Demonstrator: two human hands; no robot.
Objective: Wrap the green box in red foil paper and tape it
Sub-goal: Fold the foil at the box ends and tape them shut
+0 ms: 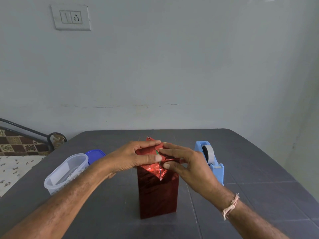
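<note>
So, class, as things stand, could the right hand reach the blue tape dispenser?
Probably yes: the tape dispenser stands just right of the right hand, with nothing between. But that hand is pinching the red foil at its top fold, so letting go might loosen it.

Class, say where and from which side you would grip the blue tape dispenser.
Probably its low near end, pinched across the two flat side walls, coming from above. The tape dispenser stands upright and narrow; the tape roll fills its taller far end.
</note>
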